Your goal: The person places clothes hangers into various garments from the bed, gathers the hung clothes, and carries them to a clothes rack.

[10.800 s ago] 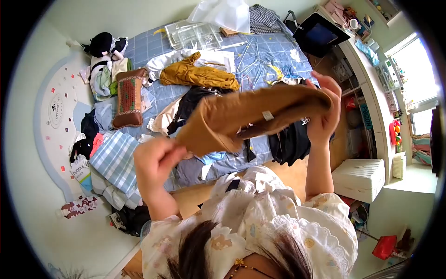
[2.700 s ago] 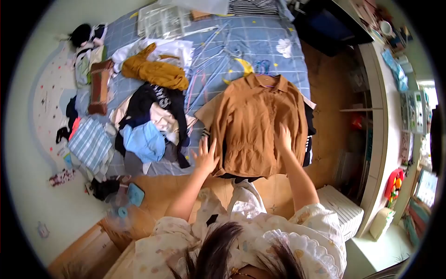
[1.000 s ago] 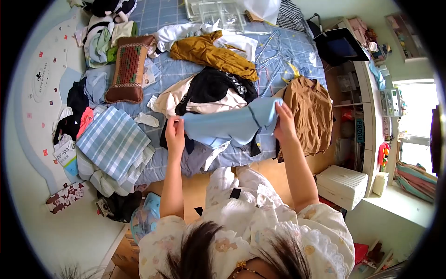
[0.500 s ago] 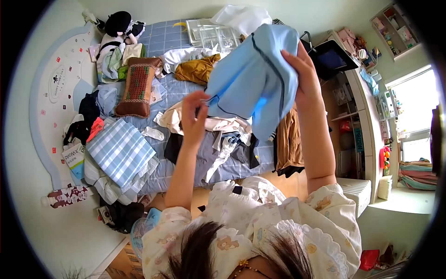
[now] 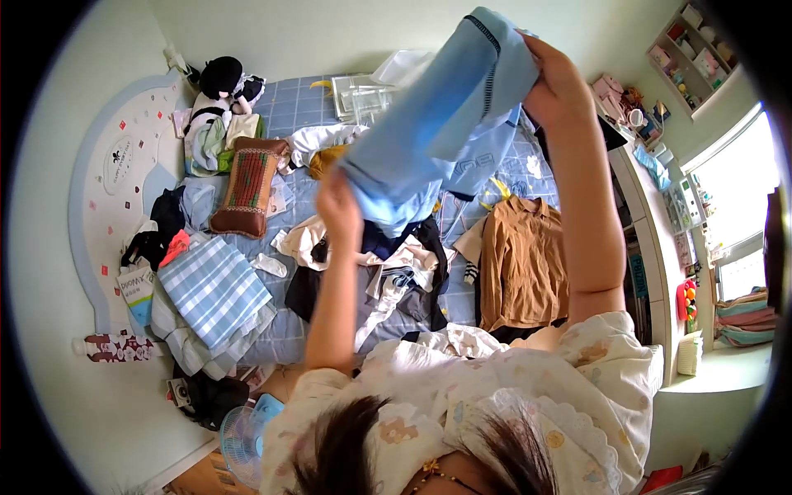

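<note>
Blue shirt: suspended above the bed, between both hands. Right hand: fingers closed on the shirt's far right edge. Left hand: blurred, fingers closed on its near left edge. Brown shirt: laid flat at the right of the bed. Pillow: on the left, far of the check cloth

A home bedroom: 1 bed with a curved headboard, 1 plush doll, scattered clothes.
</note>
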### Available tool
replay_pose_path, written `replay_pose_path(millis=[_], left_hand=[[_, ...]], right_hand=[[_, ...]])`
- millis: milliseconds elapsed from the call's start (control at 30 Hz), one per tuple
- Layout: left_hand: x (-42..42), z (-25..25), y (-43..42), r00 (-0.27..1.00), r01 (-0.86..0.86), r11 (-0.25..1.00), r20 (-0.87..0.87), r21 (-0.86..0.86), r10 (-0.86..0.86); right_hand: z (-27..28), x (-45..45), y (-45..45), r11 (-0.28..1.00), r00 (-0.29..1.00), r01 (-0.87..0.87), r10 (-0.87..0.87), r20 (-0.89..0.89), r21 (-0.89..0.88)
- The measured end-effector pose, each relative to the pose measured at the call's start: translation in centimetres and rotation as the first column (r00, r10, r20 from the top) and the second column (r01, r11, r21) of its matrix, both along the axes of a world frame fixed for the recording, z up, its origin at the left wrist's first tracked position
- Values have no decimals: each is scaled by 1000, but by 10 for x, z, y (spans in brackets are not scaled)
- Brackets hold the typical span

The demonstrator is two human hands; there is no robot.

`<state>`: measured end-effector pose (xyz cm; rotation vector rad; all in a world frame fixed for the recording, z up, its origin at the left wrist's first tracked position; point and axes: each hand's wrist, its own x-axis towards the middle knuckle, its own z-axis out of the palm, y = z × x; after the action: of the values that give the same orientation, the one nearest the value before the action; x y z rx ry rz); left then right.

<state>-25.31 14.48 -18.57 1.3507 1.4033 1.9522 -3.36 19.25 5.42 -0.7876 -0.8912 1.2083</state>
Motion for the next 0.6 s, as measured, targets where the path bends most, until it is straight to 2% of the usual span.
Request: replay_pose_path(millis=[33,67,100,133,167,233,333,433,533,567,600], left_hand=[[-25,3,20,998,-58,998,0,-32,58],[-42,35,24,982,-159,987,-104,-14,157],[-62,54,34,970,-159,987,-183,3,157],[-76,66,50,973,-176,981,-134,80,186],[-88,86,54,968,-151,988,-195,39,156],[-89,115,61,966,-81,982,-230,169,119],[-88,131,66,950,-46,988,-298,147,88],[-91,128,70,934,-3,996,-357,90,35],[-65,109,43,901,65,996,-425,-67,-87],[-52,91,32,880,162,983,-436,-91,-186],[-35,69,18,849,260,958,-444,-118,-285]], right_hand=[[6,18,9,1000,1000,-14,14,12,-11],[9,35,17,999,999,-26,27,22,-27],[8,50,25,1000,999,-4,5,50,-14],[10,59,31,1000,996,14,-12,94,-25],[9,67,35,999,990,35,-29,139,-40],[1,79,34,999,979,35,-30,203,-24],[-11,103,45,998,957,20,-2,290,-60],[-34,117,61,995,963,62,-39,265,-78],[-42,123,69,984,982,99,-72,176,-147],[-47,130,84,984,996,24,-8,91,-179],[-62,134,104,982,994,21,0,111,-189]])
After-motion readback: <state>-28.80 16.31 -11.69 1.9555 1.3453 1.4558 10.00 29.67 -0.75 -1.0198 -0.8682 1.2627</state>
